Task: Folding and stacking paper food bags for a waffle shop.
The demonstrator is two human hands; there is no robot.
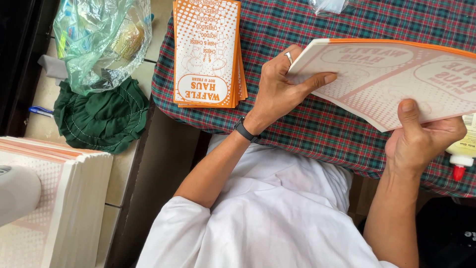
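Both my hands hold a thick stack of large printed paper sheets (pixel 391 82), white with pale orange print and orange edges, lifted a little above a plaid tablecloth (pixel 317 124). My left hand (pixel 282 84), with a ring and a dark wristband, grips the stack's left corner, thumb laid across the top sheet. My right hand (pixel 421 139) grips the near edge from below, thumb pressed on top.
A pile of folded orange-and-white paper bags (pixel 208 52) lies on the cloth to the left. A glue bottle with a red cap (pixel 463 154) stands at right. On the left sit a clear plastic bag (pixel 99 39), green cloth (pixel 101 116), and another tall paper stack (pixel 59 198).
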